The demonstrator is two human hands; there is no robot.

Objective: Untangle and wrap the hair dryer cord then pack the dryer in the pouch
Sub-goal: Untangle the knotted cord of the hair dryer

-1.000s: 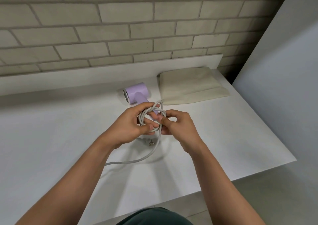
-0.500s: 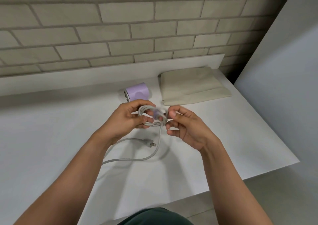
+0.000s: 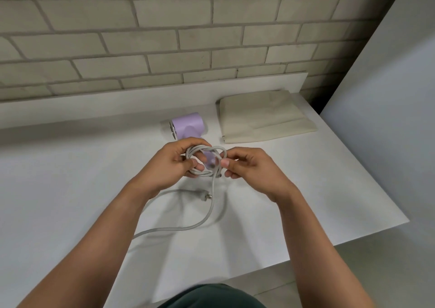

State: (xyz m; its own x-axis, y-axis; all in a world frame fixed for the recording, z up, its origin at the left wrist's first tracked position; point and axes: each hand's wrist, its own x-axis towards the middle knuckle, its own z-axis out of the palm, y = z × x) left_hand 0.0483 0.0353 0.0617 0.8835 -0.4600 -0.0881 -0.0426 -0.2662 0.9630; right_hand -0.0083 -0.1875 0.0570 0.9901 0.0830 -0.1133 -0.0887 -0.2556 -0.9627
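Note:
A lilac hair dryer (image 3: 187,126) lies on the white counter near the back wall, its handle pointing toward me behind the cord. My left hand (image 3: 175,164) grips a small coil of the grey cord (image 3: 204,220) over the handle. My right hand (image 3: 249,167) pinches a strand at the coil's right side. From the coil the loose cord hangs down, curves left across the counter and passes under my left forearm. The plug (image 3: 204,195) lies on the counter just below the coil. A beige fabric pouch (image 3: 263,117) lies flat to the right of the dryer.
The white counter (image 3: 70,190) ends at a front edge near my body and at a right edge beside a grey panel (image 3: 388,119). A brick wall (image 3: 164,37) with a low white ledge closes the back.
My hands have lifted slightly and shifted the coil. More loose cord now trails on the counter, and the plug has come out from under the hands and lies in plain sight.

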